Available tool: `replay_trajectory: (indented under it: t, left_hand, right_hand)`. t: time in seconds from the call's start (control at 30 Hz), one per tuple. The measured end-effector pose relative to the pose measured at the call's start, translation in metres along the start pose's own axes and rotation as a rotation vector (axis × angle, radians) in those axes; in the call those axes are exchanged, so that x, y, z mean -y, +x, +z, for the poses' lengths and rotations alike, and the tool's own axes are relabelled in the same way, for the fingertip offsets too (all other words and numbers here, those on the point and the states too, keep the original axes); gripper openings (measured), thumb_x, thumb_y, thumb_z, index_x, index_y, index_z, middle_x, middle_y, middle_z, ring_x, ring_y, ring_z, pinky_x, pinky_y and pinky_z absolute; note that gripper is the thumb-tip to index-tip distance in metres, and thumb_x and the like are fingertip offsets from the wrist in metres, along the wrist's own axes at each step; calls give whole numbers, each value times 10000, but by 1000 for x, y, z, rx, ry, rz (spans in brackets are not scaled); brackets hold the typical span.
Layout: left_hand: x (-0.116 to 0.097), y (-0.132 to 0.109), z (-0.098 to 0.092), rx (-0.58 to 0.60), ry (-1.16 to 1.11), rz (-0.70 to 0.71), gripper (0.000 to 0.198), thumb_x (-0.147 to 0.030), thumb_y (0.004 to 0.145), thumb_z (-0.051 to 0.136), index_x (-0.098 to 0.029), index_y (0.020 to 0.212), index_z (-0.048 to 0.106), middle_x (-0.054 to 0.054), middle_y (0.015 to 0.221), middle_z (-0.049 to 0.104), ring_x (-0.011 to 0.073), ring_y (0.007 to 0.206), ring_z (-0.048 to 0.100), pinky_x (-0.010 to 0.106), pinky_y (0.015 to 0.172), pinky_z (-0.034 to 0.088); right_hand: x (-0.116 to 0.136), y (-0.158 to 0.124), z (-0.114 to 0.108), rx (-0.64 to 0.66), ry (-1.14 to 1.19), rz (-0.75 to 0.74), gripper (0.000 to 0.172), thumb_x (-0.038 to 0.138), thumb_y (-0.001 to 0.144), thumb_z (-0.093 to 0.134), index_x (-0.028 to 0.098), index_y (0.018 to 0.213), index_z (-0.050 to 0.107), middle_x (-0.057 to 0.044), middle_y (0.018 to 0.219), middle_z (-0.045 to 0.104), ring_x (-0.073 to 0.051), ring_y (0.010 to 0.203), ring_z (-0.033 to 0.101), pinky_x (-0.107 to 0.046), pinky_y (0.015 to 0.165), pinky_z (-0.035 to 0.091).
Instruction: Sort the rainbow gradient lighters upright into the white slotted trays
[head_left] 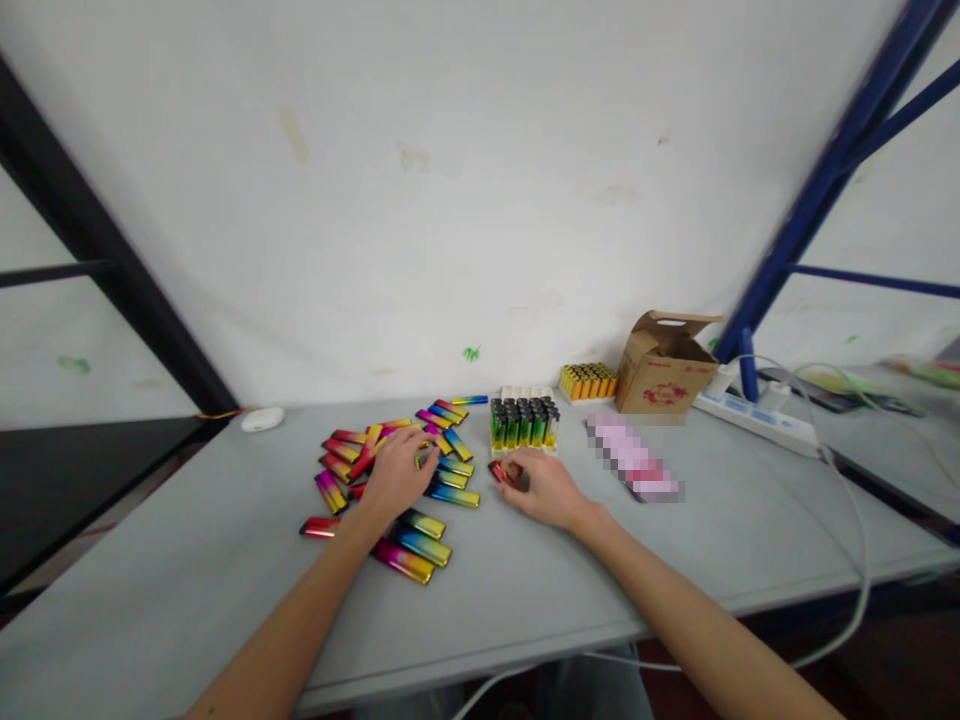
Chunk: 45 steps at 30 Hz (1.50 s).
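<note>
My left hand lies palm down on a scattered pile of shiny rainbow-coloured lighters on the grey table, with its fingers curled over one of them. My right hand rests on the table just right of the pile and pinches a small red lighter by its dark top. Just behind my right hand stands a tray of green and yellow lighters with black caps, packed upright.
A tray of orange lighters and an open cardboard box stand by the wall. A pink blurred flat item lies to the right. A white power strip with cables, a white oval object and blue rack posts are around.
</note>
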<state>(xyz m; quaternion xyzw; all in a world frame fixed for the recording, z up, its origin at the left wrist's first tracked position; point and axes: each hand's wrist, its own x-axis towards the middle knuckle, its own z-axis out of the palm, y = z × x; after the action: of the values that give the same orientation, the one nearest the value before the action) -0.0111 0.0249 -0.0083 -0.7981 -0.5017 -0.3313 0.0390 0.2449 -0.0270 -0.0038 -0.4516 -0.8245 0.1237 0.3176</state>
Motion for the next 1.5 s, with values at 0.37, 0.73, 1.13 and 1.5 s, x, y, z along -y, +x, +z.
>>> replay_trajectory:
  t: [0.37, 0.73, 1.13, 1.5]
  left_hand:
    - [-1, 1, -4, -24, -20, -31, 252, -329, 862, 477, -184, 915, 675, 116, 1024, 687, 272, 1022, 601, 450, 971, 434]
    - [2, 3, -9, -26, -5, -29, 260, -350, 882, 464, -206, 898, 680, 94, 1004, 696, 263, 1033, 595, 431, 972, 428]
    - [2, 4, -11, -20, -20, -26, 263, -331, 870, 457, -200, 840, 684, 97, 969, 702, 263, 1007, 598, 426, 955, 431]
    - [4, 4, -9, -24, -16, -11, 260, -320, 877, 455, -194, 845, 680, 87, 963, 704, 249, 996, 599, 408, 955, 433]
  right_hand:
    - [-9, 2, -13, 65, 205, -1, 168, 239, 815, 592, 192, 959, 665, -61, 918, 665, -195, 813, 576, -319, 755, 442]
    - [9, 40, -39, -18, 1386, 407, 327, 520, 809, 440, 214, 887, 526, 35, 639, 409, -114, 498, 352, -222, 465, 322]
    - [-4, 27, -27, 195, 1631, 460, 475, 638, 772, 406, 227, 573, 275, 71, 515, 212, -94, 449, 162, -211, 416, 176]
    - [-4, 27, -22, 255, 1633, 490, 376, 526, 701, 495, 221, 580, 311, 94, 504, 205, -69, 431, 131, -193, 397, 153]
